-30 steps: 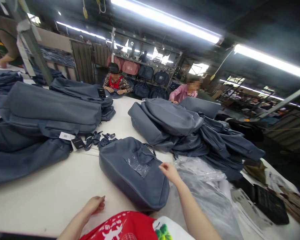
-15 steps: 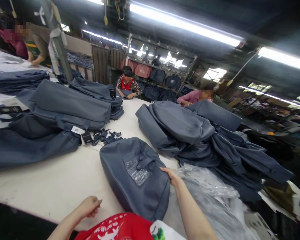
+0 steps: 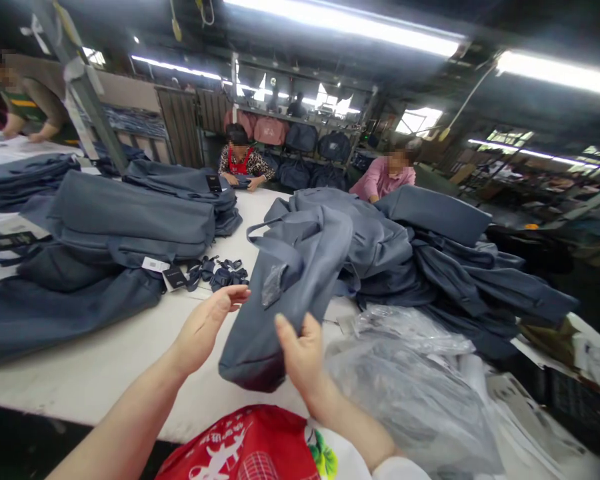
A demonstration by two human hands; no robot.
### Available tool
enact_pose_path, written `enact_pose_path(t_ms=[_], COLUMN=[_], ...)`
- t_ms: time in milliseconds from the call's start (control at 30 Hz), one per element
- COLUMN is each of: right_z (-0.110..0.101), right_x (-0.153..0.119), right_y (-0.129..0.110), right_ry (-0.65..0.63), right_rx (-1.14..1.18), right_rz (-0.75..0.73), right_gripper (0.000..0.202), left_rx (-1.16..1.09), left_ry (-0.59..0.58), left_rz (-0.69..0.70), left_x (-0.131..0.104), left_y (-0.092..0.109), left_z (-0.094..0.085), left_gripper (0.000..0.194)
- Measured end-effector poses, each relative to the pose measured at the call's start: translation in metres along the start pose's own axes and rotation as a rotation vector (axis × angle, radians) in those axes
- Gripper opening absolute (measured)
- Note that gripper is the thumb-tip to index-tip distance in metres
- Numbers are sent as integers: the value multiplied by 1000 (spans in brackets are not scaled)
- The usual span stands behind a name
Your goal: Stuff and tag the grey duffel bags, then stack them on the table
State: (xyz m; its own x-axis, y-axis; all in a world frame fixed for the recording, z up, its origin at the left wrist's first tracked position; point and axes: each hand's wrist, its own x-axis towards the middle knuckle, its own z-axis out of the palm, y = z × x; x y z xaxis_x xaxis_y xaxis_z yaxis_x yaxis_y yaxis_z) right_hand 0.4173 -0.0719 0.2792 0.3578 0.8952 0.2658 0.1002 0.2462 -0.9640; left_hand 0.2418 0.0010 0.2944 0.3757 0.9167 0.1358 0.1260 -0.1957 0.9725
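Note:
A blue-grey bag (image 3: 300, 267) is tilted up above the white table (image 3: 180, 360), with its strap loop at the upper left and a small clear plastic piece (image 3: 274, 285) on its face. My right hand (image 3: 303, 353) grips the bag's lower right side, thumb on the near face. Just left of the bag, my left hand (image 3: 210, 320) has its fingers stretched out and apart from the thumb, holding nothing. Behind the bag lies a heap of similar bags (image 3: 375, 247).
Stacked blue-grey bags (image 3: 130, 213) with tags lie on the left, beside a bunch of dark straps (image 3: 223, 273). Clear plastic sheets (image 3: 410, 393) cover the right front. Across the table are people in a leopard-print top (image 3: 240, 167) and a pink shirt (image 3: 385, 175).
The bag has been lifted off the table and turned on edge. My right hand has moved left with it. My left hand has risen towards the bag, its fingers now stretched out.

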Motion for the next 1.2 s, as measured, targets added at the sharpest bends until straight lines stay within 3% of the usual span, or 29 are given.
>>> enact_pose_path(t_ms=[67, 167, 233, 300, 400, 467, 567, 633, 700, 767, 833, 900, 967, 1033, 1133, 1200], right_z=[36, 66, 72, 70, 55, 36, -6, -35, -56, -65, -67, -65, -63, -58, -42, -31], right_x=[-14, -28, -31, -31, -23, -15, 0, 13, 28, 45, 61, 74, 85, 92, 95, 92], right_y=[24, 70, 93, 104, 96, 77, 39, 16, -1, -11, -16, -19, -17, -4, 37, 70], right_ry=[-318, -668, -781, -831, -834, -736, -385, -113, 70, 118, 56, -24, -73, -123, -331, -473], right_rx=[-163, -466, -621, -681, -620, -551, -537, -565, -581, -610, -650, -677, -682, -720, -891, -1001], right_rz=[-72, -103, -112, -134, -230, -343, -473, -514, -551, -582, -605, -652, -708, -709, -580, -499], right_gripper=[21, 19, 19, 16, 13, 11, 14, 17, 17, 20, 34, 54, 60, 46, 22, 27], left_rx=[148, 656, 836, 855, 846, 819, 764, 714, 652, 592, 537, 484, 460, 484, 613, 746], left_ry=[-46, -111, -153, -160, -120, -101, -11, 91, 170, 163, 68, -31, -48, -5, -38, -1], left_rz=[-7, -147, -215, -228, -197, -145, -5, 110, 204, 263, 282, 287, 265, 180, -51, -139], left_x=[-1, -1, 0, 4, 10, 14, 14, 8, -4, -19, -35, -46, -45, -30, 0, 12], left_y=[-9, -42, -68, -91, -105, -100, -75, -49, -20, 8, 28, 36, 25, -4, -61, -89], left_z=[7, 16, 19, 20, 14, 3, -20, -34, -45, -52, -56, -62, -73, -87, -98, -88], left_gripper=[53, 41, 31, 30, 33, 33, 34, 34, 31, 25, 19, 18, 19, 22, 30, 29])
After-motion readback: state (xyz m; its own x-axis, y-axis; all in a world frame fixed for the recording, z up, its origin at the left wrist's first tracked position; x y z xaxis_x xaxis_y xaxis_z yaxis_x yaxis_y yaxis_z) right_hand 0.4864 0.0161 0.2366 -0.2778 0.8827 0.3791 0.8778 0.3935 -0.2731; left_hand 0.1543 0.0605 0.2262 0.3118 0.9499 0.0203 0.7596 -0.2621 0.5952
